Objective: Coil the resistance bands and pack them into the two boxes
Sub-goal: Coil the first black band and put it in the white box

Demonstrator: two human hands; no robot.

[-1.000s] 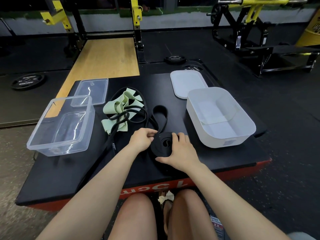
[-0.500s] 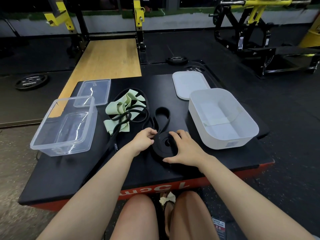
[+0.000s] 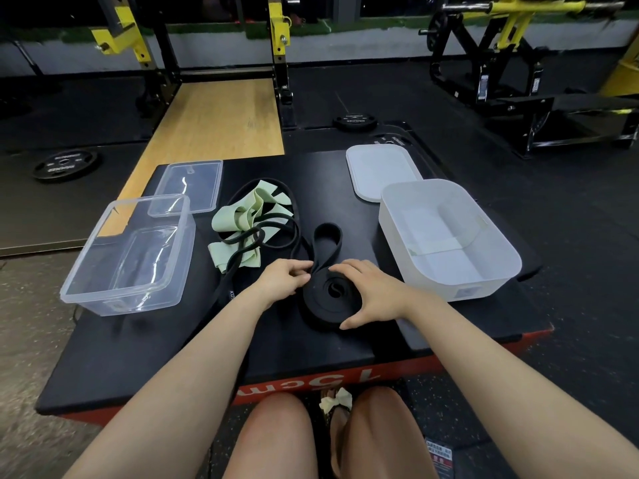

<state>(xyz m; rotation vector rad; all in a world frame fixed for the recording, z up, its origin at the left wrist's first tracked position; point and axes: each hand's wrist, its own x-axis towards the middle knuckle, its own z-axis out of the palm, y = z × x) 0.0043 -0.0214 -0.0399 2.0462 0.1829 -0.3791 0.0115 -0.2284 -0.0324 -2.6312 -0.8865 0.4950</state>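
A wide black resistance band lies half coiled on the black platform, its loose loop stretching away from me. My left hand pinches the band at the coil's left edge. My right hand curls around the coil's right side, thumb at its near rim. A pale green band lies tangled with a thin black band behind my left hand. The clear plastic box stands at the left and the white box at the right, both without bands.
A clear lid lies behind the clear box and a white lid behind the white box. Weight plates lie on the gym floor, with racks and a wooden lifting platform beyond. My knees are at the platform's near edge.
The coil has grown as the band's loose loop was wound in. My right hand has shifted around the coil's right side and my left stays at its left edge.
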